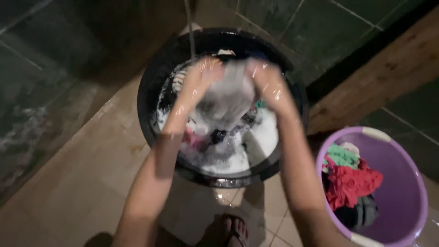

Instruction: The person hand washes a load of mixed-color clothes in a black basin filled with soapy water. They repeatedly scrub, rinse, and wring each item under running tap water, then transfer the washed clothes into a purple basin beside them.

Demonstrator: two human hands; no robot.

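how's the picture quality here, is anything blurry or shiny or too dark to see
Head view: both hands, left hand and right hand, and the grey cloth in their grip are motion-blurred, with bright wet glints on the skin; the black tub and dark tiled wall sink into shadow; the purple bucket and its red cloth are softly lit and only slightly soft.

No packages, labels, signs or screens anywhere in view. Nothing printed or lit shows on any surface here.
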